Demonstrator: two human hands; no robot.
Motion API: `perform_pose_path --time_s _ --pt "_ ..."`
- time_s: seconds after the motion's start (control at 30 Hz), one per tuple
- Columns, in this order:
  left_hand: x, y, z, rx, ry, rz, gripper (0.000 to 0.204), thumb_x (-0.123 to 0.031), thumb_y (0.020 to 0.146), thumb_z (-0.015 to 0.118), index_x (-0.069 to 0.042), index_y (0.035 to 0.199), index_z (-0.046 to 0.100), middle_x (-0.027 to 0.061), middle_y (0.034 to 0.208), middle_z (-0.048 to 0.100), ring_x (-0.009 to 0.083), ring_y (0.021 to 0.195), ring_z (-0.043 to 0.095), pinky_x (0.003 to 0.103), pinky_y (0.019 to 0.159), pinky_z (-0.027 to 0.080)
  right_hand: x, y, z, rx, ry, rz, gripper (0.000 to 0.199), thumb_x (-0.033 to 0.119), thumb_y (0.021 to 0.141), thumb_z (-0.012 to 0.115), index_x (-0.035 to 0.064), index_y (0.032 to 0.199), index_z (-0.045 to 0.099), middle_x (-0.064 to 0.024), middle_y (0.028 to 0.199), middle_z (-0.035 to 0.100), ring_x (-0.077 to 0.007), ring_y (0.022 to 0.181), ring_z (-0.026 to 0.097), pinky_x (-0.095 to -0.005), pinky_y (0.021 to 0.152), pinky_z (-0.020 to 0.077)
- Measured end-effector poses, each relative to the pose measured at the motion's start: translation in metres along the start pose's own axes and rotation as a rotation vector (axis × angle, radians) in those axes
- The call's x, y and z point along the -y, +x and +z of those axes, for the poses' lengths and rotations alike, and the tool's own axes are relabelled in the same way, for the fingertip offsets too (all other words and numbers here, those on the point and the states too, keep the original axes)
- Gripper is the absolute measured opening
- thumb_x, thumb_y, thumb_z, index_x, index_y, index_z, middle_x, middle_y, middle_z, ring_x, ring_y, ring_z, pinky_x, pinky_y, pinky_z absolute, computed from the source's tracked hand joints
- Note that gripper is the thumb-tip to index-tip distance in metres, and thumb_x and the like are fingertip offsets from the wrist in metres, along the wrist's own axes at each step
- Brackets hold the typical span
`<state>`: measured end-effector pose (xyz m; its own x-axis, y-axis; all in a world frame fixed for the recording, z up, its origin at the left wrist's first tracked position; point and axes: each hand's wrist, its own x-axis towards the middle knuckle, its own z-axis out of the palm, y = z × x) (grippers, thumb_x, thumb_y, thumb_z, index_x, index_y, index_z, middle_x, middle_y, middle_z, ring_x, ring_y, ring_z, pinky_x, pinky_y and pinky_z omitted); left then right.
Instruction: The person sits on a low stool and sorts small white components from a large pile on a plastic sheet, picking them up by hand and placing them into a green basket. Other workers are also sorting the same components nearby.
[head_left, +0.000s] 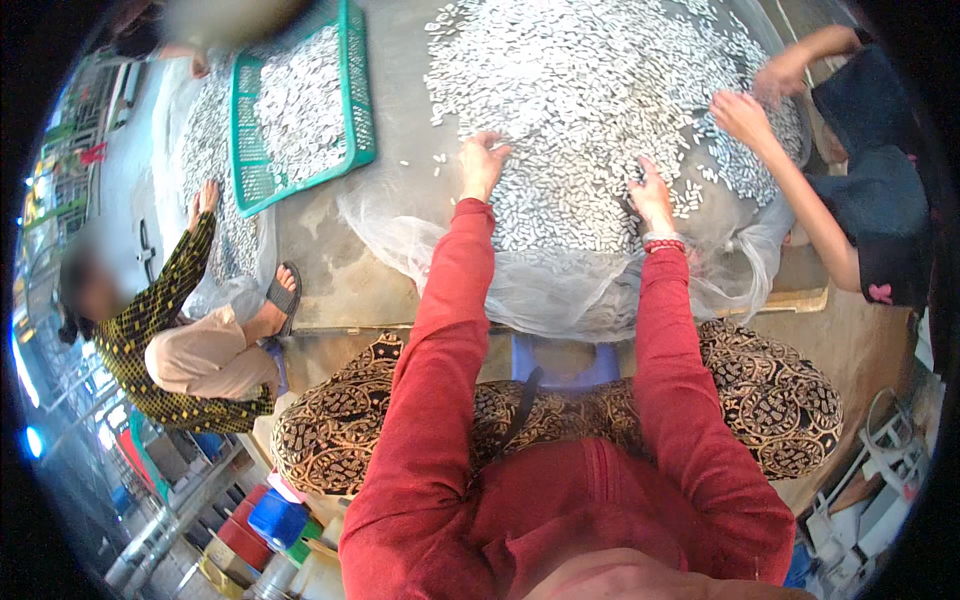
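A broad heap of small white pieces (590, 90) lies spread on a clear plastic sheet (560, 290) on the concrete floor in front of me. My left hand (482, 160) rests at the heap's near left edge, fingers curled over the pieces. My right hand (652, 195), with a red bead bracelet at the wrist, presses flat into the pieces at the near right. Both arms wear red sleeves. Whether either hand pinches a piece is hidden.
A green plastic basket (358, 95) of the same white pieces sits at the upper left. A person in a yellow-patterned top (160, 330) crouches at the left. Another person's hands (745, 115) work the heap at the right. A blue stool (565, 362) stands under me.
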<state>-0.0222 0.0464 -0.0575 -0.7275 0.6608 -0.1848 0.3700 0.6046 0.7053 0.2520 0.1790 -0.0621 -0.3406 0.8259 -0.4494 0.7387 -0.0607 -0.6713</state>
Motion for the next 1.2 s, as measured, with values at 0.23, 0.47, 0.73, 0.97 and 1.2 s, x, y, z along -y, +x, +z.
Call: perform_pose_path --time_s 0.23,0.47,0.73,0.97,1.2 --pt "-0.02 -0.015 -0.005 -0.137 0.192 0.234 0.025 -0.022 0.068 0.071 -0.008 0.087 0.065 0.0146 0.083 0.055 0.0306 0.08 0.054 0.038 0.073 0.043 0.012 0.005 0.019 -0.004 0.209 -0.013 0.056 0.017 0.073 0.063 0.002 0.124 0.044 -0.0154 0.083 0.061 -0.0227 0.069 0.06 -0.0337 0.066 0.0481" --pt "-0.051 -0.033 -0.018 -0.201 0.06 0.13 0.02 -0.022 0.067 0.071 -0.004 0.076 0.067 0.0135 0.076 0.058 0.0257 0.075 0.056 0.035 0.069 0.043 0.038 0.01 0.034 0.026 0.29 -0.056 0.043 0.017 0.07 0.068 -0.0056 0.103 0.05 -0.0143 0.073 0.059 -0.0208 0.059 0.058 -0.0323 0.056 0.0472" --pt "-0.043 -0.056 -0.045 -0.072 -0.171 -0.034 0.021 -0.017 0.066 0.074 -0.001 0.074 0.064 0.0105 0.072 0.062 0.0203 0.064 0.059 0.03 0.061 0.047 0.044 -0.004 0.041 0.147 -0.129 -0.195 0.046 0.032 0.073 0.061 -0.0001 0.104 0.052 -0.0225 0.096 0.059 -0.0355 0.092 0.057 -0.0398 0.081 0.0441" --pt "-0.039 -0.06 -0.036 0.378 -1.206 -0.229 0.007 -0.011 0.078 0.06 -0.005 0.077 0.057 0.0103 0.088 0.062 0.0217 0.085 0.06 0.04 0.07 0.051 0.05 -0.039 0.047 0.304 -0.277 -0.288 0.056 0.037 0.076 0.054 0.0007 0.118 0.047 -0.024 0.111 0.054 -0.0353 0.107 0.05 -0.0404 0.09 0.0396" --pt "-0.07 -0.033 0.004 0.392 -0.528 -0.126 0.025 -0.028 0.071 0.061 -0.007 0.084 0.056 0.0025 0.071 0.055 0.0139 0.063 0.054 0.028 0.053 0.046 0.028 -0.041 0.051 0.145 0.106 -0.284 0.038 0.013 0.077 0.058 0.0019 0.112 0.049 -0.0061 0.07 0.053 -0.0136 0.055 0.053 -0.0281 0.049 0.0434"
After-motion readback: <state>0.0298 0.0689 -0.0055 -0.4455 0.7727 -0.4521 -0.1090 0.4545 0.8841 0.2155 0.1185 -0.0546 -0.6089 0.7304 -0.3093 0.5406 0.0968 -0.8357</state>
